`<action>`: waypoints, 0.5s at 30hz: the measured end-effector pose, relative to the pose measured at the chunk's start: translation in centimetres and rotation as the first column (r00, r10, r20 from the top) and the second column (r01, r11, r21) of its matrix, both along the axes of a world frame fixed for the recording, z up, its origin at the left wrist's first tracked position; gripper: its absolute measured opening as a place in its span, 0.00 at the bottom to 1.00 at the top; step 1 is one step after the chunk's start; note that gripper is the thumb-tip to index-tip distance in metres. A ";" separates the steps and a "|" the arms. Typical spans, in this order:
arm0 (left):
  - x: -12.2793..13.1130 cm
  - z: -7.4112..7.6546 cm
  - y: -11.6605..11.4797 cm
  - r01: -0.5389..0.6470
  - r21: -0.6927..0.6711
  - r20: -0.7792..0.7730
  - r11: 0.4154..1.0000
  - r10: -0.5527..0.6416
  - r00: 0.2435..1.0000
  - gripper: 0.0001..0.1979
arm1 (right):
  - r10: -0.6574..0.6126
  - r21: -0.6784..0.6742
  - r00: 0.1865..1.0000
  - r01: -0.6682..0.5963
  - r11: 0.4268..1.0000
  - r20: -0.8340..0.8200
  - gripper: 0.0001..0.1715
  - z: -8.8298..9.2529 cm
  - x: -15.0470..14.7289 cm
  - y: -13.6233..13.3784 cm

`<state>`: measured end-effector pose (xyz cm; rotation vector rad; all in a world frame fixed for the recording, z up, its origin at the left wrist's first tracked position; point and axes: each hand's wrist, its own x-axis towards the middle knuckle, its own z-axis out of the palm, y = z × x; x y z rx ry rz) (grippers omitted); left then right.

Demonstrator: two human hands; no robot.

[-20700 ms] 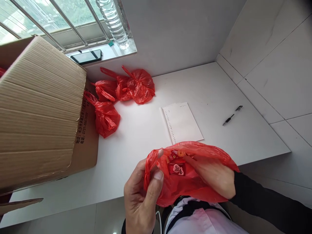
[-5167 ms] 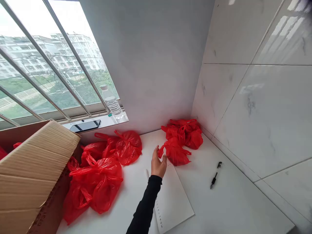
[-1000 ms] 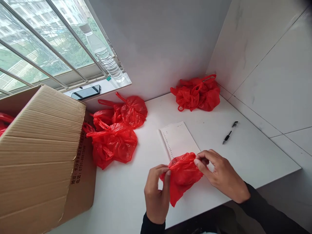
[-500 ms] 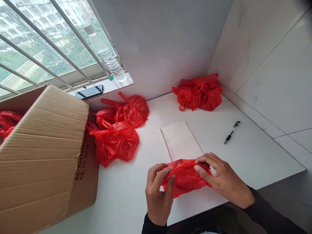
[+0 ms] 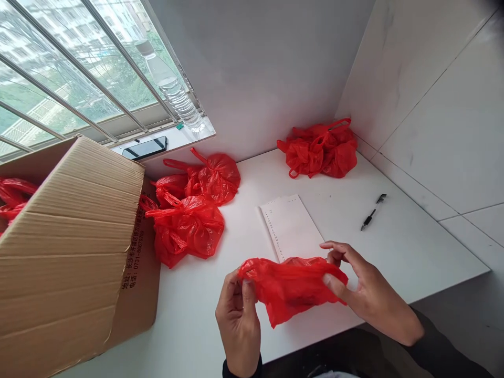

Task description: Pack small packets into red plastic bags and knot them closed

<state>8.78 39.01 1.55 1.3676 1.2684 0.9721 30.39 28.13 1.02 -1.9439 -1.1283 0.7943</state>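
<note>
Red bag (image 5: 301,294) is held up just on the near side of the notebook (image 5: 293,226), over the desk (image 5: 417,247); can't tell if its btm touches. Prob. v. light, soft, floppy, a bit slippery; thin plastic, could tear if yanked. Best hold: top corners, thumb opp. fingers. L hand (image 5: 240,325): upright, fingers clamped on one end. R hand (image 5: 366,283): angled in twd notebook, thumb on bag, forefinger lifted apart; can't tell if other fingers grip.
</note>
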 end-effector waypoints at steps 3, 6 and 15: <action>-0.2 0.8 -0.2 0.024 -0.004 0.042 1.000 -0.024 0.999 0.11 | 0.025 -0.011 0.994 -0.026 1.000 -0.102 0.13 1.1 -0.3 0.0; -0.7 1.3 -0.2 0.052 0.005 0.048 0.999 -0.052 0.997 0.13 | -0.084 -0.006 0.982 0.084 0.996 -0.171 0.17 1.9 -0.4 -0.4; -1.6 2.9 -1.2 0.151 0.218 -0.159 0.964 -0.118 0.980 0.13 | -0.181 0.010 0.975 0.184 0.983 -0.128 0.14 2.1 -0.3 -1.5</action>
